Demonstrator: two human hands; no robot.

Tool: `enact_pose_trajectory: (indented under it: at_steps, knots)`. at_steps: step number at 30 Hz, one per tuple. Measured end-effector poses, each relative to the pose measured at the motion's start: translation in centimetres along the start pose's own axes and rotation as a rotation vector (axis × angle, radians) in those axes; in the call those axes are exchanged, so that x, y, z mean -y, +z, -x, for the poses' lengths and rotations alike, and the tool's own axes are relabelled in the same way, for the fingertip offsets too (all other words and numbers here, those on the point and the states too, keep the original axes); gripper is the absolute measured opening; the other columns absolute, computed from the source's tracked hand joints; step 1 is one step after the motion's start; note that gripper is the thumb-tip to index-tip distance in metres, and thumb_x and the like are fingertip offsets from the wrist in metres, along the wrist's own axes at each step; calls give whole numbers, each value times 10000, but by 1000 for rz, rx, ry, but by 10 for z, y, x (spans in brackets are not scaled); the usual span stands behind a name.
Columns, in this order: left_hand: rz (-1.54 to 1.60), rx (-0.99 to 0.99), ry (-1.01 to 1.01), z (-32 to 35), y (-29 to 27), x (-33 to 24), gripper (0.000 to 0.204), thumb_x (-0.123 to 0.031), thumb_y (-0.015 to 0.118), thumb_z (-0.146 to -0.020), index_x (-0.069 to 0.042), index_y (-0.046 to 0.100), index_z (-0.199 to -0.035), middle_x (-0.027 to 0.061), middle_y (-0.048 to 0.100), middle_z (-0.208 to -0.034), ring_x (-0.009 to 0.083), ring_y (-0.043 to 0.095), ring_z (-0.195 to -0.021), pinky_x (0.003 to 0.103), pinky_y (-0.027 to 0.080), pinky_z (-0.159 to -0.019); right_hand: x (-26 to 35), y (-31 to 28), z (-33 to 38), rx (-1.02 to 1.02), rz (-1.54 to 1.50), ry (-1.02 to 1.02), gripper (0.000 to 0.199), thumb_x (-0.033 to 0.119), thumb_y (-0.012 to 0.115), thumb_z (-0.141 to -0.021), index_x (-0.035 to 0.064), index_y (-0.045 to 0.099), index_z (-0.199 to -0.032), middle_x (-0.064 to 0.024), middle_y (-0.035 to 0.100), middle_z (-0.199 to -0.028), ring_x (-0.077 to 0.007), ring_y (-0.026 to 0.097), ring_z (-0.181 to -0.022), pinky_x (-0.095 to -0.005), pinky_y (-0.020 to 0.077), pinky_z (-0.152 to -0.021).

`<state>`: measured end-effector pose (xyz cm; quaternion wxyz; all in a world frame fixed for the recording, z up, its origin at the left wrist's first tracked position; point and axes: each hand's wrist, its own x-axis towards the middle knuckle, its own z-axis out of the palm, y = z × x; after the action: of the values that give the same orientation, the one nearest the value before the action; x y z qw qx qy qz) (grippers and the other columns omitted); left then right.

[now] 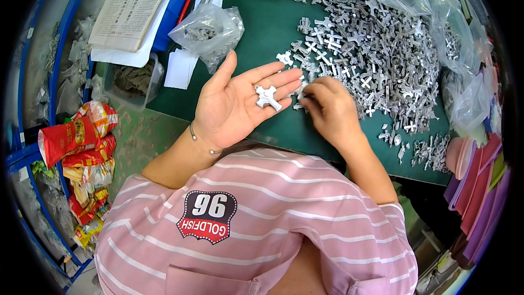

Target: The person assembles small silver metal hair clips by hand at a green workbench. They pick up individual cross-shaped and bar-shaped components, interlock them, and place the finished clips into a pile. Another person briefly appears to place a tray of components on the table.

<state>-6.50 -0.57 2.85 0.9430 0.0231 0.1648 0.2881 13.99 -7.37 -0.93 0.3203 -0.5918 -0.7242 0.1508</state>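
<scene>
My left hand (234, 95) lies palm up with its fingers stretched out. A silver cross pendant (267, 98) rests on these fingers; whether another lies under it I cannot tell. Close to its fingertips, my right hand (332, 108) is closed in a pinch, with a small silver piece (303, 90) at the thumb and fingers. That piece looks like a cross pendant, mostly hidden by the hand. Beyond both hands spreads a large heap of silver metal pendants (376, 49), many of them crosses, on the green table (254, 27).
A clear bag (210, 30) of metal pieces sits at the left, near white paper slips (181, 68) and a blue tray (173, 11) with printed sheets. A plastic tub (134, 82) stands below. Smaller pendants (431, 153) lie at the right edge, beside stacked coloured bins (480, 186).
</scene>
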Motion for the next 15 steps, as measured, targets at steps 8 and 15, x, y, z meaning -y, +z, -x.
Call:
enact_pose_trajectory:
  at_steps: [8, 15]
  knots:
    - [-329, 47, 31, 9, -7, 6, 532, -45, 501, -886, 81, 291, -1358, 317, 244, -1439, 396, 285, -1353, 440, 308, -1100, -8, -6, 6, -41, 25, 113, 97, 0, 658, -740, 23, 629, -830, -120, 596, -777, -317, 591, -738, -403, 483, -660]
    - [-389, -221, 91, 14, -22, 11, 421, 20, 483, -875, 77, 387, -1281, 279, 441, -1318, 368, 467, -1234, 402, 445, -1004, -6, -5, 11, -82, -187, 232, 92, -20, 661, -784, -4, 632, -870, -71, 642, -779, -198, 622, -682, -297, 488, -612]
